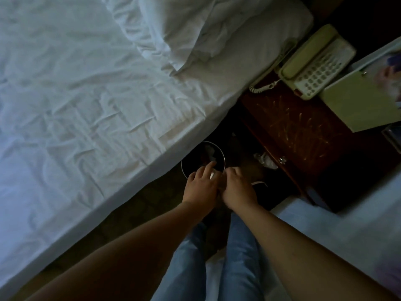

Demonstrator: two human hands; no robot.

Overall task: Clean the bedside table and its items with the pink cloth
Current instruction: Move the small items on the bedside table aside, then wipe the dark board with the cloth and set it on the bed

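1. Both hands hang low over the round bin [202, 161] on the floor, in the gap between the bed [86, 94] and the bedside tabletop [303, 127]. My left hand [200, 181] has its fingers spread and relaxed, a released grip; a small pale scrap sits just at its fingertips, but I cannot tell if it is being pinched.
2. My right hand [236, 187] sits just beside the left, nearly touching it, fingers curled downward. The light is too poor to tell whether that grip is closed on anything.
3. I see no pink cloth. If it is here at all, it is hidden under the hands or lost in shadow.
4. The tabletop lies up and to the right of both grips, well apart from them. Its dark wood shows pale streaks and smears. The telephone [314, 64] stands at its far end, with a pale box [355, 105] just beside it.
5. I judge the step in hand to be dropping rubbish into the bin before wiping. To do it well, I would keep both grips over the rim so nothing falls on the floor.
6. Crumpled pale bits [265, 159] lie right of the right grip, below the tabletop edge; they probably need binning too.
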